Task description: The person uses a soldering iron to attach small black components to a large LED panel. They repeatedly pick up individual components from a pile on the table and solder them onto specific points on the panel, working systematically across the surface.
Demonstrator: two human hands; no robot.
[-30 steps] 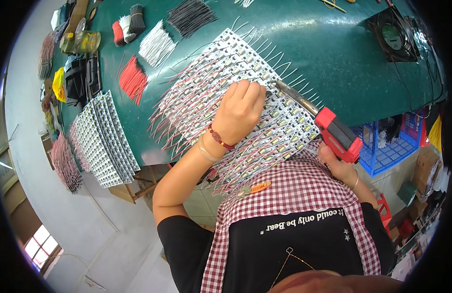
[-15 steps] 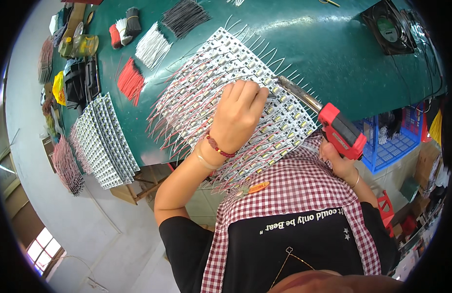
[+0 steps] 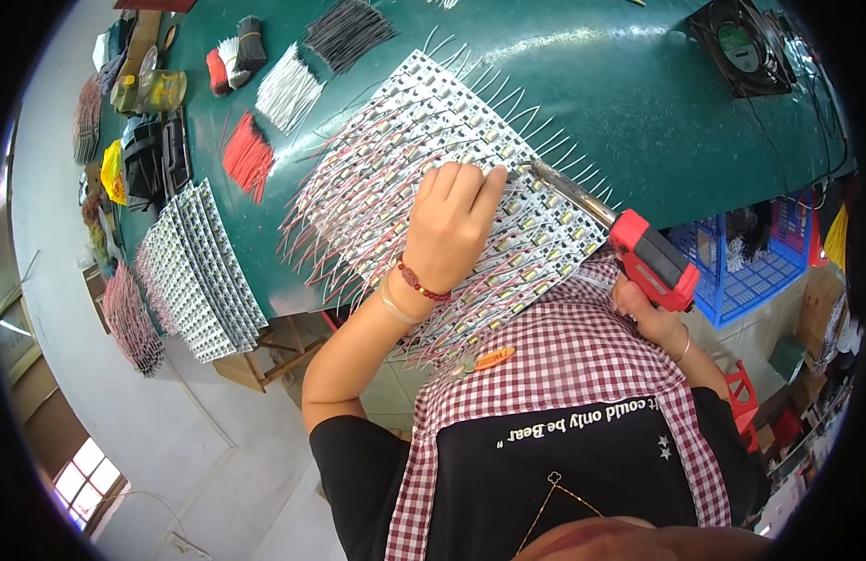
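Note:
In front of me lies a white circuit-board panel (image 3: 410,89) covered with rows of small components, with red and white wires sticking out along its edges. My left hand (image 3: 452,215) rests over its middle, fingers bent and pressed together; what they pinch is hidden beneath them. From the right, my right hand (image 3: 643,304) grips the handle of a red and black soldering gun (image 3: 653,262). The gun's metal barrel slants across the panel, its tip close to my left fingertips. Whether the tip touches the board I cannot tell.
Bundles of red wires (image 3: 248,156), white wires (image 3: 289,89) and black wires (image 3: 349,35) lie on the green table (image 3: 601,84). More wired panels (image 3: 201,271) are stacked at left. A small fan (image 3: 740,47) stands at far right, above a blue crate (image 3: 723,285).
My left hand has shifted slightly left and down on the panel. The soldering gun has moved a little down and left, its tip still near my left fingers.

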